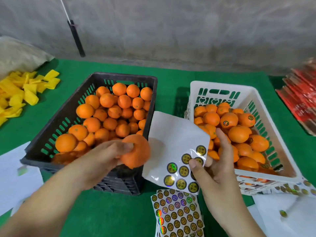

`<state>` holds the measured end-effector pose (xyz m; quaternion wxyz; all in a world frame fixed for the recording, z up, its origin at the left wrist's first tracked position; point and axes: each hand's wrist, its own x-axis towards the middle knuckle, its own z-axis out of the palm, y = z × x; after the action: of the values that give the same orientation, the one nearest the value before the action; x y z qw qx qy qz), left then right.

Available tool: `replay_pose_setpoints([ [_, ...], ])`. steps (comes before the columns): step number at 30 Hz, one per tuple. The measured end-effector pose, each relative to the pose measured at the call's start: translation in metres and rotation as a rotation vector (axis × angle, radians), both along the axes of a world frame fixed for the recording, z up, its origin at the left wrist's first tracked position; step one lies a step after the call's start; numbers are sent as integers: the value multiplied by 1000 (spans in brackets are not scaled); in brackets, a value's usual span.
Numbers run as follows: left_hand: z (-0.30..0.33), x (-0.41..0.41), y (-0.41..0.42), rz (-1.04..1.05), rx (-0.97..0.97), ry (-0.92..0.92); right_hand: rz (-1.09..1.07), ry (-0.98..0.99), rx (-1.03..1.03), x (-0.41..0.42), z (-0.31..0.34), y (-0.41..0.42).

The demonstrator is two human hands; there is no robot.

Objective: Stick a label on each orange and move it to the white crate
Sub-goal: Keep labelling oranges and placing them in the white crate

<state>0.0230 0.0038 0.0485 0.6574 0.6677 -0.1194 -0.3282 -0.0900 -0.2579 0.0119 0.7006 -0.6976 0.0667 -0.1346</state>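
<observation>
Head | left hand (109,155) grip: curled round orange (136,151) | right hand (212,166) grip: pinching label sheet (176,151)

Two bare forearms come into view from the bottom edge, one from the lower left corner and one from the lower right. No sleeve, cuff or glove covers either of them; both are uncovered from the edge of the picture down to the fingertips. The left hand (109,154) carries no ring, watch or band on any part that shows. The right hand (215,170) is likewise unadorned, with a short, plain, unpainted nail on its thumb. The left hand's edges are slightly blurred, so finer detail cannot be made out.
</observation>
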Motion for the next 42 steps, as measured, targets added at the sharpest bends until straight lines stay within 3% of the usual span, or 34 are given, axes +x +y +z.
replay_pose_setpoints([
  [4, -22, -22, -12, -70, -105, -15, 29, -25, -253, 0, 16, 6],
  [7, -21, -22, -13, 122, -163, -62, 36, 2, -268, -3, 24, 11],
  [11, -7, -31, -22, 177, -504, 164, 40, -79, -265, -5, 33, 20],
  [13, -3, -36, -29, 241, -515, 179, -58, -82, -389, -5, 35, 25],
  [17, -2, -49, -40, 312, -530, 155, -241, -177, -837, -9, 46, 30],
  [21, 1, -57, -46, 325, -513, 127, -100, -243, -911, -10, 53, 33],
  [28, 2, -64, -51, 329, -505, 125, -121, -247, -1037, -11, 58, 23],
  [34, 1, -68, -63, 288, -403, 12, -171, -169, -1022, -9, 48, 24],
  [40, -1, -67, -60, 277, -287, -112, 38, 42, -296, -11, 48, 10],
  [42, -3, -67, -62, 270, -269, -142, -37, 21, -429, -11, 46, 10],
])
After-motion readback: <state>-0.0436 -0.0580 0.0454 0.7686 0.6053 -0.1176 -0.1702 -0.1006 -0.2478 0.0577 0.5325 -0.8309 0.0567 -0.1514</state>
